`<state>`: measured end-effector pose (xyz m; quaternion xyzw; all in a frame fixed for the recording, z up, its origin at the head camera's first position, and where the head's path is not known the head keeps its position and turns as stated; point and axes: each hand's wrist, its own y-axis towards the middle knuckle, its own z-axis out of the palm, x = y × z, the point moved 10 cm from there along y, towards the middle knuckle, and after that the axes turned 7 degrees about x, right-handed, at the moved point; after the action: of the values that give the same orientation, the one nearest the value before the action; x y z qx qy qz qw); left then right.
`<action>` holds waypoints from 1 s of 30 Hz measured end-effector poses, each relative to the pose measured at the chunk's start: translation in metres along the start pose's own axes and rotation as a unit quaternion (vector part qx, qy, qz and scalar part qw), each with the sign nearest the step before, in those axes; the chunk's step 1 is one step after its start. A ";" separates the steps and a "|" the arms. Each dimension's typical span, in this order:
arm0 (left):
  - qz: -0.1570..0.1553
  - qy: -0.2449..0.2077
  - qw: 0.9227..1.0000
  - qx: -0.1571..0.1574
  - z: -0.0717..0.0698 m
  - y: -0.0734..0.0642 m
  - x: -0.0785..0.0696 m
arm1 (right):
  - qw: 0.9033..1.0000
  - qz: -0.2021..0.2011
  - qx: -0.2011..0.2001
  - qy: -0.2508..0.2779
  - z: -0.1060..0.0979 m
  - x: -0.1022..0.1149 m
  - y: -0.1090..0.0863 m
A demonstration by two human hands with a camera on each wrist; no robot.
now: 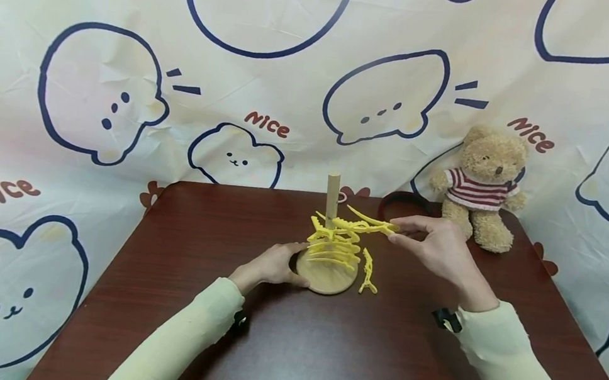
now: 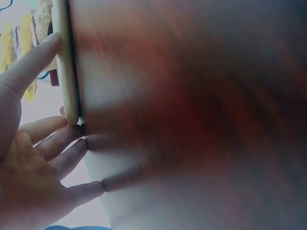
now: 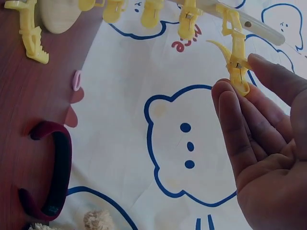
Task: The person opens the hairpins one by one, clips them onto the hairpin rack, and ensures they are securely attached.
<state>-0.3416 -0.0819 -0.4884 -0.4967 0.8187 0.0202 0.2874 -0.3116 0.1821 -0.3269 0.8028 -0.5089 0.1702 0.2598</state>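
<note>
A wooden stand with a round base (image 1: pixel 326 275) and an upright post (image 1: pixel 332 196) is on the table. Several yellow hair clips (image 1: pixel 334 250) are stacked along the post. My left hand (image 1: pixel 272 263) holds the base by its rim; in the left wrist view thumb and fingertips touch the rim (image 2: pixel 68 81). Beside the post's upper part, my right hand (image 1: pixel 434 247) pinches the spring end of another yellow clip (image 3: pixel 236 62). The pinched clip's two arms stand apart; whether it touches the post I cannot tell. One loose yellow clip (image 1: pixel 367 272) lies right of the base.
A teddy bear (image 1: pixel 482 186) in a striped shirt sits at the back right. A dark red headband (image 3: pixel 60 172) and a small pink ring (image 3: pixel 76 80) are near the back edge. Behind the dark table (image 1: pixel 294 366) hangs a printed cloth (image 1: pixel 300 88).
</note>
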 end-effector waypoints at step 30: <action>0.000 -0.002 1.000 0.007 -0.001 -0.001 -0.002 | 0.998 -0.038 -0.008 0.056 0.031 0.033 0.025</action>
<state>-0.3405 -0.0807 -0.4861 -0.4948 0.8182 0.0157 0.2923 -0.3197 0.1313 -0.3282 0.8087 -0.4639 0.2013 0.3006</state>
